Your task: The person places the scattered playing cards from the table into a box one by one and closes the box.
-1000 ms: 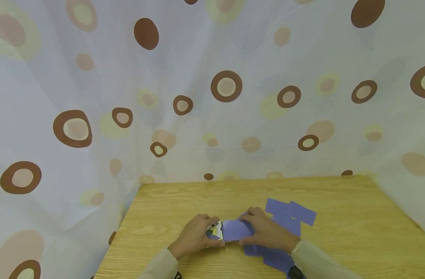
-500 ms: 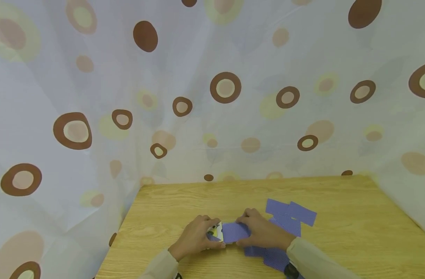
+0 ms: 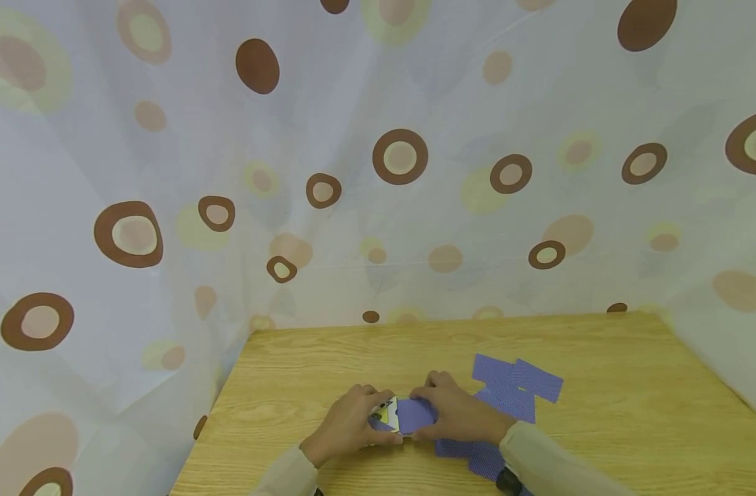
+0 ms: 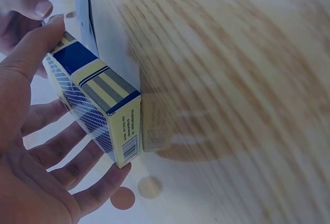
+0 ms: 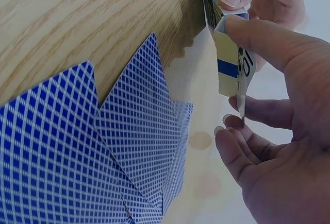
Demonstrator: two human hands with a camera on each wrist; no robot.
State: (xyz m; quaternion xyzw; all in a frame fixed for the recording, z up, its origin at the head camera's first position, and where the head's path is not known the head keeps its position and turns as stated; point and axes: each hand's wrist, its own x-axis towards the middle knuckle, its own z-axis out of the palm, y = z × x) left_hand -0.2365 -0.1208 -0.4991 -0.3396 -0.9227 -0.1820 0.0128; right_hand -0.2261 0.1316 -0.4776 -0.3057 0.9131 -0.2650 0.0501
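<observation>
My left hand [image 3: 353,417] grips a card box [image 4: 95,82], thumb on its striped narrow side and fingers along the patterned face. In the head view a white and yellow part of the box shows between thumb and fingers. My right hand [image 3: 455,411] pinches blue-backed playing cards [image 3: 417,416] at the box's right end, thumb near, fingers far. Their left end meets the box. From the right wrist, a cream piece with a blue stripe [image 5: 227,62] shows below the right thumb, beside a thin white card edge with black print. The box interior is hidden.
Several loose blue-backed cards [image 3: 539,380] overlap on the wooden table [image 3: 632,399], right of and partly under the right forearm. In the right wrist view these cards [image 5: 142,116] fan out at lower left. A dotted curtain [image 3: 403,227] borders the table at the back and sides.
My right hand has moved left toward the left hand, and the blue stretch of cards showing between the hands has become shorter. The left hand stays nearly in place. The loose cards have not moved.
</observation>
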